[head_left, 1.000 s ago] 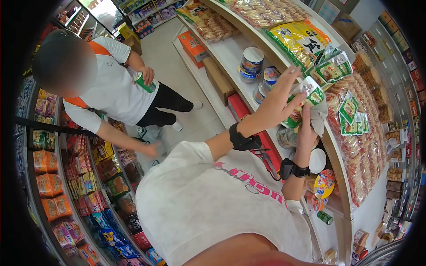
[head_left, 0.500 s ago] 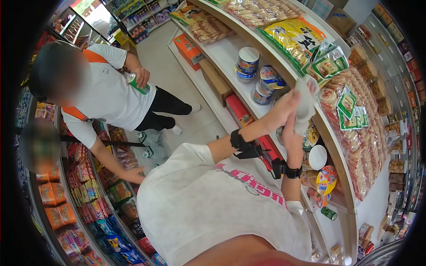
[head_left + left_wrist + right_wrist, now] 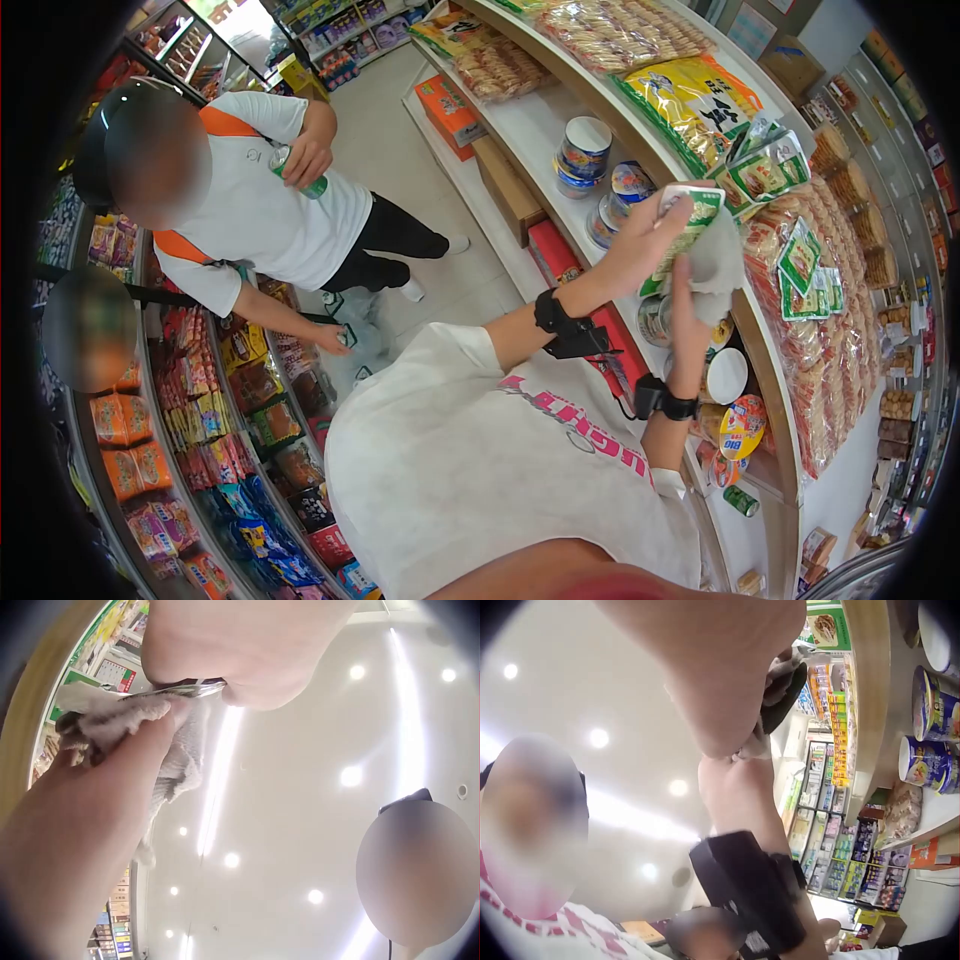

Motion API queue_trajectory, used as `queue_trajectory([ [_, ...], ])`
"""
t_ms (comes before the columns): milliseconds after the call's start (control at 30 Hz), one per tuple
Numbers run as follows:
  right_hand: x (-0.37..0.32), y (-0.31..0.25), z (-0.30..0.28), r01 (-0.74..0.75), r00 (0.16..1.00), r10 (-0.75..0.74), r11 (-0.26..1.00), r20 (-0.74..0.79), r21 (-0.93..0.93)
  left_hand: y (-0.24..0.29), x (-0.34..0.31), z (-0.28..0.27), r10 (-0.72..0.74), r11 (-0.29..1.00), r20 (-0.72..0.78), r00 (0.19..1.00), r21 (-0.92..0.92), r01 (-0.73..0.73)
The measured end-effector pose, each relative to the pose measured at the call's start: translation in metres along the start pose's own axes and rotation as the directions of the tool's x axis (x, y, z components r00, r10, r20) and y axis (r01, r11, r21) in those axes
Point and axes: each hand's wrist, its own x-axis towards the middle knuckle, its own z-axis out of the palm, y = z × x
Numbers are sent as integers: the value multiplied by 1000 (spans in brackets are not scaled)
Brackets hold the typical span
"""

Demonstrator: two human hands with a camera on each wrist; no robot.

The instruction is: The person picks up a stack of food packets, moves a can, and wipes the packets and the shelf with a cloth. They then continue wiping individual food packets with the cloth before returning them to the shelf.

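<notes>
Near the shelf edge, my left hand (image 3: 640, 240) pinches a green-and-white food packet (image 3: 700, 208) by its near side, thumb on the printed face. A pale grey cloth (image 3: 718, 262) lies over the packet's lower part. My right hand (image 3: 688, 312) holds that cloth against the packet from below. In the left wrist view, the right thumb presses on the bunched cloth (image 3: 142, 724), and the packet's thin edge shows between the two hands. The right wrist view has my right hand (image 3: 727, 675) large at the top, hiding most of the cloth.
Similar packets (image 3: 765, 172) lie beside a yellow bag (image 3: 690, 100) and plastic-wrapped bundles (image 3: 800, 370) on the top shelf. Noodle tubs (image 3: 585, 150) stand one shelf lower. Another person (image 3: 265, 195) holds a green can (image 3: 300, 172) by the snack racks at left.
The cloth, which covered the packet half a second ago, has slid down, and the packet's printed face shows again. The other person's can has risen a little.
</notes>
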Motion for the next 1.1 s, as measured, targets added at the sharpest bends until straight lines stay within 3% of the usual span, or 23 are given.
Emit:
queue_trajectory([
  [33,0,-3,1,-9,1000,11,994,-18,104,6,-1,2,81,983,-19,997,169,-76],
  [100,1,-8,-2,-21,998,40,953,-56,303,9,-3,-2,47,975,-26,999,220,-40],
  [167,4,2,0,95,992,-79,979,-96,181,4,0,-6,77,968,-65,995,243,-59],
  [267,6,14,2,159,975,-180,974,-128,-161,-15,5,-12,405,797,-104,908,526,-295],
  [300,10,20,-2,146,968,-200,940,-150,-310,-15,2,-14,340,790,-30,940,552,-268],
  [333,10,49,-2,261,937,-330,882,-118,-393,-15,-3,-7,207,894,-19,978,409,-181],
  [367,2,51,-3,385,894,-443,836,-69,-391,-19,-3,-5,213,891,-7,977,413,-191],
  [400,-7,37,-1,380,922,-385,888,33,-260,-22,-3,-4,220,886,5,976,418,-202],
  [467,-15,19,11,445,895,-427,879,130,-173,-9,-6,-2,-71,992,-46,996,99,75],
  [567,-14,-24,13,510,844,-465,849,266,-136,9,7,-15,-274,936,-3,962,-232,266],
  [633,-11,-29,12,552,806,-453,808,380,-206,15,11,-17,-259,909,58,964,-324,264],
  [733,-7,-27,13,519,854,-445,774,271,-364,11,13,-21,-274,856,100,957,-428,290],
  [833,1,-28,22,396,905,-394,918,-158,-22,11,14,-17,-272,790,91,958,-547,277],
  [900,0,-4,17,212,977,-212,977,-2,26,11,14,-18,-268,811,96,959,-515,278],
  [967,-1,-2,11,113,993,-115,991,23,66,11,13,-21,-254,862,68,965,-436,258],
  [1033,-1,0,12,93,994,-104,954,26,285,9,12,-23,-233,923,24,972,-308,229],
  [1067,0,2,9,88,995,-99,920,7,382,10,9,-23,-241,970,-69,968,-27,240],
  [1100,3,5,9,212,976,-195,947,-93,239,12,1,-22,-225,935,-135,965,248,253],
])
